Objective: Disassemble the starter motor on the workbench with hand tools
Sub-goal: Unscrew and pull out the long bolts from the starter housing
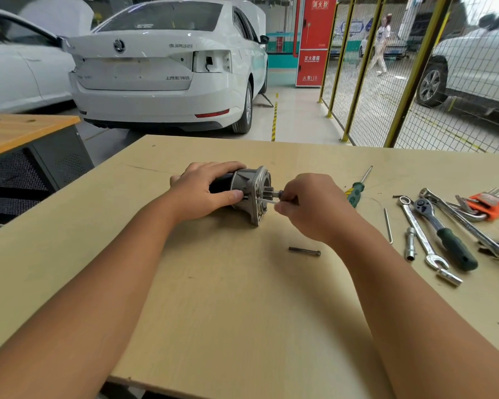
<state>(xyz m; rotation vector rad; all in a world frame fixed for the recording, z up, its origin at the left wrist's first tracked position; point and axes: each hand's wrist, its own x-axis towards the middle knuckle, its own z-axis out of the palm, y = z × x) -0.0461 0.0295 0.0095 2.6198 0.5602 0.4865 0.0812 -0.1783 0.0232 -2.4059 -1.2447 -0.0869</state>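
Note:
The starter motor (249,187) lies on its side in the middle of the workbench (228,283), its silver flange and pinion gear facing right. My left hand (206,190) grips its dark body from above, thumb on the near side. My right hand (308,204) pinches a thin metal rod (267,200) that sticks out of the flange face just below the pinion. A dark long bolt (304,251) lies loose on the bench in front of the motor.
To the right lie a green-handled screwdriver (356,190), a thin hex key (388,225), a combination wrench (421,234), a ratchet (444,234), a socket extension (410,243) and an orange hex key set (486,204). White cars and a yellow mesh fence stand beyond the bench.

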